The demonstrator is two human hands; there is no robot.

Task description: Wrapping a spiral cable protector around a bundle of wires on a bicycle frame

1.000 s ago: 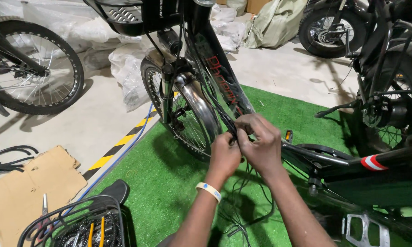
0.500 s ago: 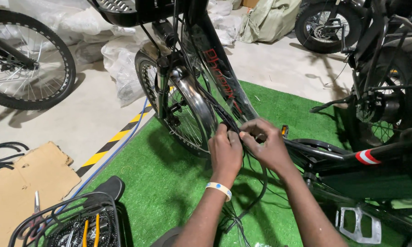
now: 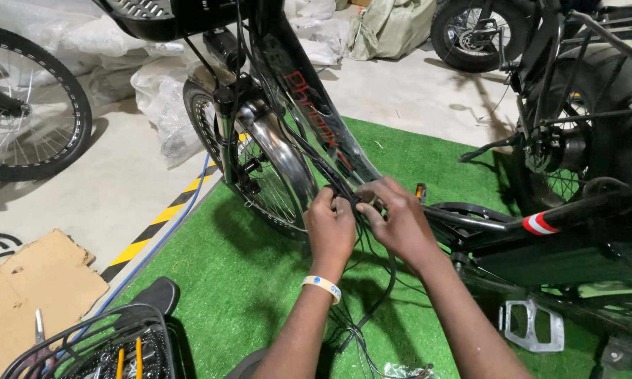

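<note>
A black bicycle stands on green turf, its down tube point(image 3: 309, 98) running from upper left to the middle. My left hand point(image 3: 331, 228) and my right hand point(image 3: 395, 223) meet at the lower end of that tube, both pinching a bundle of black cables point(image 3: 351, 200). Loose cables point(image 3: 372, 309) hang from the hands down to the turf. A white wristband point(image 3: 321, 286) sits on my left wrist. The front wheel with its shiny mudguard point(image 3: 277, 165) is just left of my hands.
A silver pedal point(image 3: 530, 326) lies lower right. A wire basket with tools point(image 3: 95, 351) sits bottom left beside flat cardboard point(image 3: 31, 291). Yellow-black tape point(image 3: 154, 224) edges the turf. Other bicycle wheels point(image 3: 28, 105) and white bags point(image 3: 154, 91) stand behind.
The view has shifted a little, so the hands sit lower in the picture. Both hands stay together on the cable bundle at the frame, fingers working slightly.
</note>
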